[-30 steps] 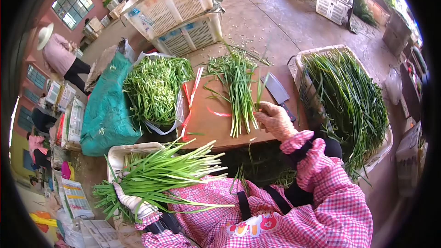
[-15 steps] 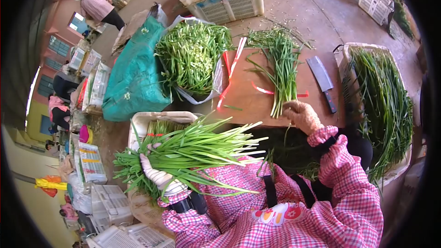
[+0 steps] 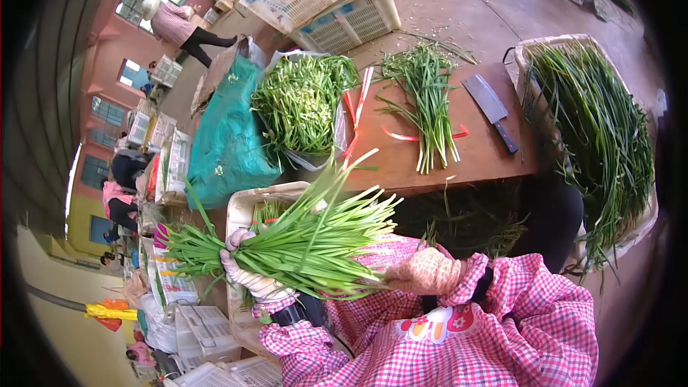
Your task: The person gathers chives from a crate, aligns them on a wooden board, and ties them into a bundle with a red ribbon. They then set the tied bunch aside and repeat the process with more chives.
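My left hand (image 3: 251, 272), in a striped glove, is wrapped round a big bunch of green stalks (image 3: 308, 240) above a white crate (image 3: 235, 218). At the pale ends of this bunch is my right hand (image 3: 430, 272), gloved too, its fingers pressed together at the lower stalks; exactly what they pinch is too small to make out. Beyond my hands, a smaller bunch of stalks (image 3: 432, 111) lies on a brown board (image 3: 476, 161) across a red ribbon (image 3: 401, 135). Right of it rests a knife (image 3: 491, 111) with a dark handle.
A bag of cut greens (image 3: 301, 100) and a teal sack (image 3: 233, 143) stand left of the board. To the right is a crate of long greens (image 3: 595, 136). Stacked crates (image 3: 347, 18) stand behind. A person in a hat (image 3: 174, 25) is at the far left.
My right hand has left the smaller bunch on the board and come down to the stalk ends of the held bunch. The view has shifted, and the person in the hat has changed posture.
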